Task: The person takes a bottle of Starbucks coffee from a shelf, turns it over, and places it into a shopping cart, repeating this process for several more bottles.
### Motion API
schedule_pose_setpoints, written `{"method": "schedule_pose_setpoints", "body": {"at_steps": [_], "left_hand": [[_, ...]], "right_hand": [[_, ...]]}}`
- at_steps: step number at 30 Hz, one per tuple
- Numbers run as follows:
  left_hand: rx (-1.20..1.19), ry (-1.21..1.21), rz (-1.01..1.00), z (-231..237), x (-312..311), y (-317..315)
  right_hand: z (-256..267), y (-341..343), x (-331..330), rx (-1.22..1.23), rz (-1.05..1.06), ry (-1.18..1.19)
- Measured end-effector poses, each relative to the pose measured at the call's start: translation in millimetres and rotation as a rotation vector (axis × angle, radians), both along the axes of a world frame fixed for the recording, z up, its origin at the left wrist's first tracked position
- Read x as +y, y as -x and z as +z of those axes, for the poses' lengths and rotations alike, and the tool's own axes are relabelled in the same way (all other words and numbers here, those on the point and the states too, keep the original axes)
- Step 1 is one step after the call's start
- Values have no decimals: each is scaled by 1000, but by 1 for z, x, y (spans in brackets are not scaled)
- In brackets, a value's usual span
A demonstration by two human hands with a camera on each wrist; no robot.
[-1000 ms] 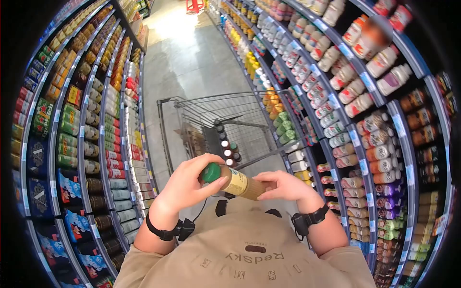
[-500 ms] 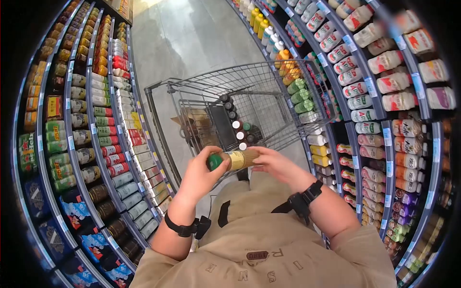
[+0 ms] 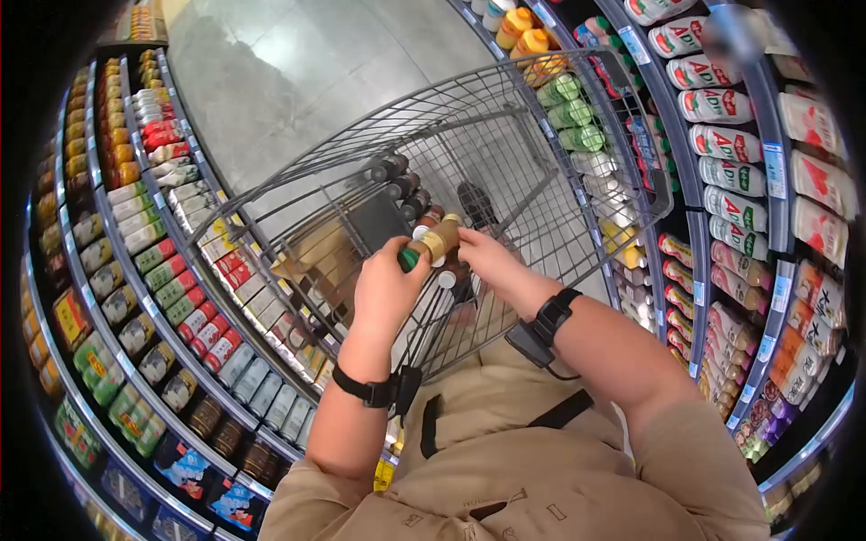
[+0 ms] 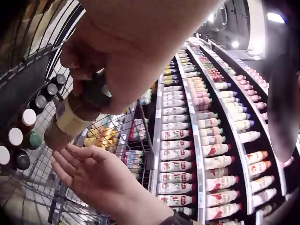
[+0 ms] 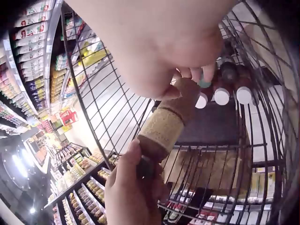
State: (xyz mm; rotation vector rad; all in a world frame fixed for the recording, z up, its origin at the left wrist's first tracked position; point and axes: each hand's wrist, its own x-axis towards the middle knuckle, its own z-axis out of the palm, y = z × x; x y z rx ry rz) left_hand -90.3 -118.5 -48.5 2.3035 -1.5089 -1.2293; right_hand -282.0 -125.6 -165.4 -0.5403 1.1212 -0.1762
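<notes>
A brown drink bottle point(image 3: 439, 242) with a green cap and a cream label is held slanted over the cart basket. My left hand point(image 3: 386, 287) grips its capped end, thumb and fingers around the cap and neck. At the bottle's base is my right hand point(image 3: 494, 263); in the left wrist view its extended fingers point(image 4: 63, 165) meet the bottom edge from below. Beneath the bottle stands a wire shopping cart point(image 3: 663, 194) with several dark bottles point(image 3: 397, 173) and white-capped bottles point(image 5: 221, 96) inside.
A brown cardboard box point(image 3: 316, 248) sits at the cart's left, beside a dark panel point(image 3: 379, 225). Shelves of cans point(image 3: 216, 347) line the left side, and shelves of white drink bottles point(image 3: 717, 104) the right. Grey floor point(image 3: 262, 72) shows beyond the cart.
Both hands have moved forward and away from the body with the bottle, now over the cart basket. The head view has tipped down, so the cart appears larger. The left hand keeps its grip.
</notes>
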Motion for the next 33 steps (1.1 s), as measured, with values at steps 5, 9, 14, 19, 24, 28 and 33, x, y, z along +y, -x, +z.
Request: {"method": "schedule_pose_setpoints", "body": {"at_steps": [5, 9, 14, 19, 24, 28, 33], "left_hand": [[-88, -103, 22, -65, -34, 12], [-147, -157, -29, -104, -47, 20], [-217, -190, -102, -145, -50, 24], [-224, -173, -164, -173, -44, 25], [-243, -297, -250, -179, -54, 32], [-261, -390, -281, -179, -66, 36], [-269, -369, -313, -185, -64, 31]], "right_hand": [[-28, -4, -18, 88, 46, 14], [-72, -10, -13, 80, 92, 131], [-81, -12, -28, 111, 258, 102], [-77, -15, -52, 199, 462, 55], [-94, -16, -53, 133, 379, 106], [-89, -17, -60, 174, 437, 117], [-93, -20, -56, 212, 505, 137]]}}
